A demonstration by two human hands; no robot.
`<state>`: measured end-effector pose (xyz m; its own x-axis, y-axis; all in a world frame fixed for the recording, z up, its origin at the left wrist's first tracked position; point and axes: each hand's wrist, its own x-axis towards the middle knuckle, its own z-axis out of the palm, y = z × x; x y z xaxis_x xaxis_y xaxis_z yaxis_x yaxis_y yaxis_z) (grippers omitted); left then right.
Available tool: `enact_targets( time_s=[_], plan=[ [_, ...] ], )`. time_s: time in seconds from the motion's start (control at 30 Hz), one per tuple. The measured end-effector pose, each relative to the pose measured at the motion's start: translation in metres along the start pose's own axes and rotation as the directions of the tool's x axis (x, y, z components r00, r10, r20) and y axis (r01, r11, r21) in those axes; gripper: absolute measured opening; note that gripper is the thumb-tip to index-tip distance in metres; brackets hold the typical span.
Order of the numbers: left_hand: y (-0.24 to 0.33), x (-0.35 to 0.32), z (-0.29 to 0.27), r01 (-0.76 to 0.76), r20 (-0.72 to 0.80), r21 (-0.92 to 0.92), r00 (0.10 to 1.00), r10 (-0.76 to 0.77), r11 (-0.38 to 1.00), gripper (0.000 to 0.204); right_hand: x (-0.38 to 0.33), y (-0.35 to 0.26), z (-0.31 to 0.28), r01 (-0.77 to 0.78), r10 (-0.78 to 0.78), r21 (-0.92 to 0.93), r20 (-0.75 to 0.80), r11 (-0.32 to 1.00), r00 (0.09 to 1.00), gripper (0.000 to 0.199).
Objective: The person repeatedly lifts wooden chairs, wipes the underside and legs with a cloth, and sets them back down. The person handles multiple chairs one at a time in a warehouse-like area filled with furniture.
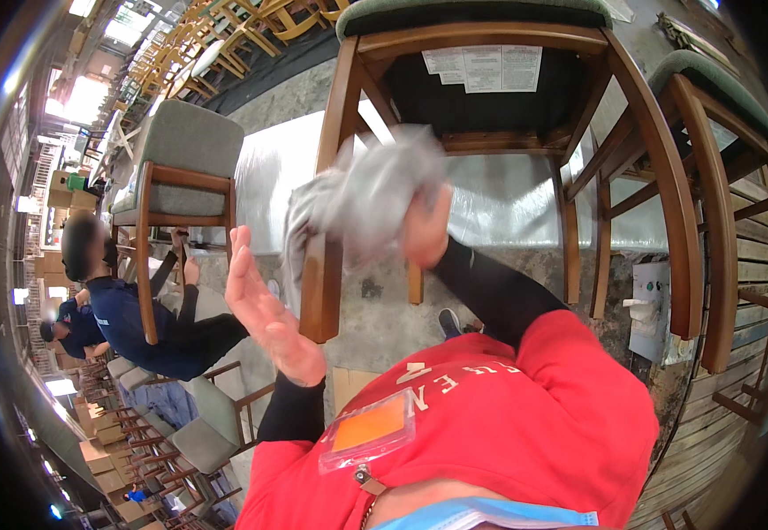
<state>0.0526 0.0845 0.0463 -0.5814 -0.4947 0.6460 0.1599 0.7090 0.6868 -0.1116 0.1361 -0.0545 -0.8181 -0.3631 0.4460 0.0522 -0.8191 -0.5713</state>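
Note:
In front of me a brown wooden chair is tipped so that its seat's dark underside faces me, with white printed labels on it. My right hand grips a grey cloth, both blurred by motion. The cloth lies over and beside the chair's left leg; how firmly it presses on the wood I cannot tell. My left hand is raised just left of that leg, its fingers stretched out and holding nothing.
A second wooden chair stands at the right, near a grey box and slatted wood. Silvery wrapped sheeting lies behind. At left, a co-worker in dark clothes is beside another green-grey chair.

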Motion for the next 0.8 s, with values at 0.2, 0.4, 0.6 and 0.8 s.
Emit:
enact_targets(
  time_s=[0.2, 0.4, 0.6, 0.8],
  plan=[
    [-0.012, 0.005, 0.006, -0.019, -0.021, -0.050, 1.000, 0.018, 0.999, 0.084, 0.102, 0.097, -0.077, -0.160, 0.142, 0.626, 0.078, 0.763, 0.987, 0.042],
    [-0.002, 0.001, -0.007, 0.055, 0.075, -0.017, 0.996, -0.053, 0.998, 0.079, -0.032, 0.147, -0.143, -0.122, 0.098, -0.897, -0.088, 0.424, 0.991, 0.048],
    [-0.014, -0.003, -0.012, 0.053, 0.093, 0.008, 0.994, -0.054, 0.999, 0.079, -0.007, 0.106, -0.156, -0.397, 0.110, -0.535, -0.490, 0.746, 0.865, 0.034],
    [-0.010, -0.002, -0.008, 0.036, 0.091, -0.018, 0.995, -0.034, 0.999, 0.078, 0.062, 0.087, -0.043, 0.058, -0.089, -0.377, -0.065, 0.924, 0.994, 0.053]
  ],
)
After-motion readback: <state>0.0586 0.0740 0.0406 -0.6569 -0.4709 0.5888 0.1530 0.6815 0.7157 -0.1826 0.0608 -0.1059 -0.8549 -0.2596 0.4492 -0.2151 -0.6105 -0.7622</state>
